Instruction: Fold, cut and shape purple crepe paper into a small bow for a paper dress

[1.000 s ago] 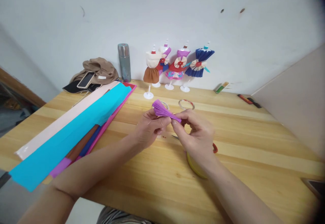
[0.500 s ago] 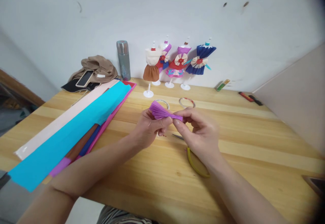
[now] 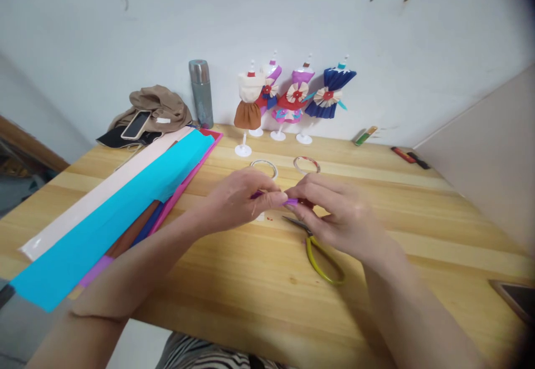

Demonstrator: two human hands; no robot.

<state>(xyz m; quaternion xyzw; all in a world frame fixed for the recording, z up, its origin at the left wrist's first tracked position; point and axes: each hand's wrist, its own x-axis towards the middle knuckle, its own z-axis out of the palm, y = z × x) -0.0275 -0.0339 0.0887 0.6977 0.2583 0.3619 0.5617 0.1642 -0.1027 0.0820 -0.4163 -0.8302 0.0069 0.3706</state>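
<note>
Far left, a stack of coloured paper sheets [image 3: 104,213] slanting across the wooden table [image 3: 418,235]. Mid-table, left hand [image 3: 238,199] closed, pinching one end of the folded purple paper [image 3: 291,202] just above the wood. Behind it, two tape rings [image 3: 306,159], then small dress forms [image 3: 288,98] by the wall. Below, yellow-handled scissors [image 3: 321,257] lying flat. Then right hand [image 3: 343,218], fingers shut on the paper's other end, fingertips almost meeting the left's.

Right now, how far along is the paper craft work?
Done: four dressed mini mannequins stand by the wall. In hand: the left hand and right hand pinch a folded purple paper piece between them. Left: that piece is on no mannequin; scissors and two tape rings lie untouched on the table.
</note>
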